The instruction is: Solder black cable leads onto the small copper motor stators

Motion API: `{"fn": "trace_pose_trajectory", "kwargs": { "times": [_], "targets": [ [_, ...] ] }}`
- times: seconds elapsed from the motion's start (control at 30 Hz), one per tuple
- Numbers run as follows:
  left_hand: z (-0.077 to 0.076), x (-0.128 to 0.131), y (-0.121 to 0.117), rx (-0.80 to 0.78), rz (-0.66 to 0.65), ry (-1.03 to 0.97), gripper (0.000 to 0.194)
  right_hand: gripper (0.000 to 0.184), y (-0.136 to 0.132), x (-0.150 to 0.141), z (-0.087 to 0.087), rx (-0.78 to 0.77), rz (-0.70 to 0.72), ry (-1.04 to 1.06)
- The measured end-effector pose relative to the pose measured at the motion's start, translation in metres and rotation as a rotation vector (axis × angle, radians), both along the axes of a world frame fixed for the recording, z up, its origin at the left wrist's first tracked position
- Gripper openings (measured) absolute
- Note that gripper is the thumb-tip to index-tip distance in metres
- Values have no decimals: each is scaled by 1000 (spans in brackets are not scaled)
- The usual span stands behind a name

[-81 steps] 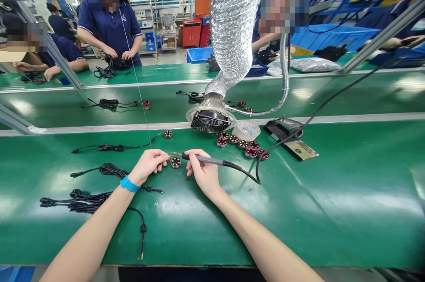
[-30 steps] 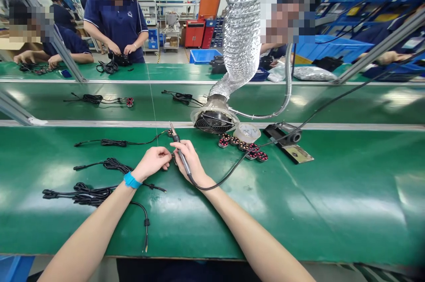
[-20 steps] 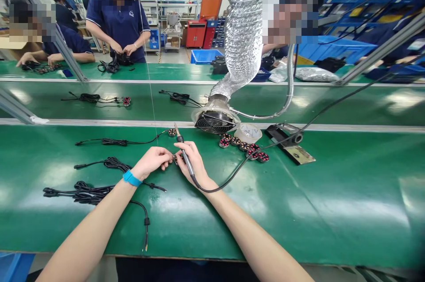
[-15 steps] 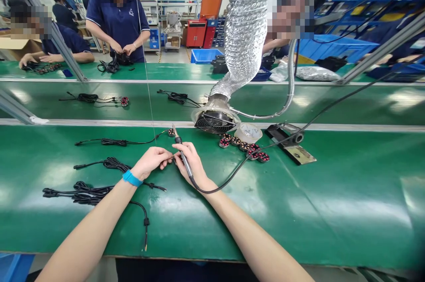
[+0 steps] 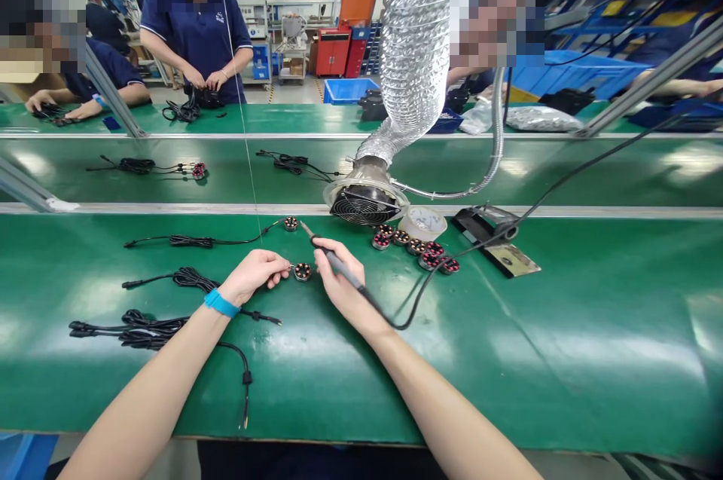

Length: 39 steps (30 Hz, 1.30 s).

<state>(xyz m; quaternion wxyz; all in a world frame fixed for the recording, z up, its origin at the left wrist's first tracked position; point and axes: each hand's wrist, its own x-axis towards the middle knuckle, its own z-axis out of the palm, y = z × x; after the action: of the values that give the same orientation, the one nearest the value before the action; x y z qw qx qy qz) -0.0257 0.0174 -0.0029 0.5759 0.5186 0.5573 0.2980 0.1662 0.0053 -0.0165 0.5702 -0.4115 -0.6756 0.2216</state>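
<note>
My left hand [image 5: 255,274], with a blue wristband, rests on the green mat and pinches a thin wire end against a small round coil part [image 5: 302,271]. My right hand [image 5: 340,282] is closed around a soldering iron [image 5: 333,258], whose tip points up and away to the left, lifted off the coil part. The iron's black cord [image 5: 429,280] loops right toward its stand [image 5: 495,236]. A black cable [image 5: 248,316] runs from under my left hand.
Several more coil parts [image 5: 415,247] lie beside a tape roll [image 5: 422,223] under a foil fume duct with a fan [image 5: 364,202]. Bundled black cables [image 5: 141,329] lie at left; another cable with a coil [image 5: 290,223] lies ahead. People work across the far belt.
My right hand has drawn back to the right, uncovering the coil part, and the iron has tilted more to the right. My left hand stays pinched at the part.
</note>
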Motion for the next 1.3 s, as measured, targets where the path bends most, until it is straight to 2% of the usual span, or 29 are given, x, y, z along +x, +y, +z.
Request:
{"fn": "trace_pose_trajectory", "kwargs": {
  "times": [0.13,0.43,1.3],
  "targets": [
    [2,0,-1,-23,-7,4,24,21,-4,2,5,31,-86,123],
    [9,0,-2,-54,-45,-20,22,24,-12,3,4,48,-30,176],
    [5,-2,-2,-54,-80,12,20,24,-15,-1,3,0,42,149]
  ]
}}
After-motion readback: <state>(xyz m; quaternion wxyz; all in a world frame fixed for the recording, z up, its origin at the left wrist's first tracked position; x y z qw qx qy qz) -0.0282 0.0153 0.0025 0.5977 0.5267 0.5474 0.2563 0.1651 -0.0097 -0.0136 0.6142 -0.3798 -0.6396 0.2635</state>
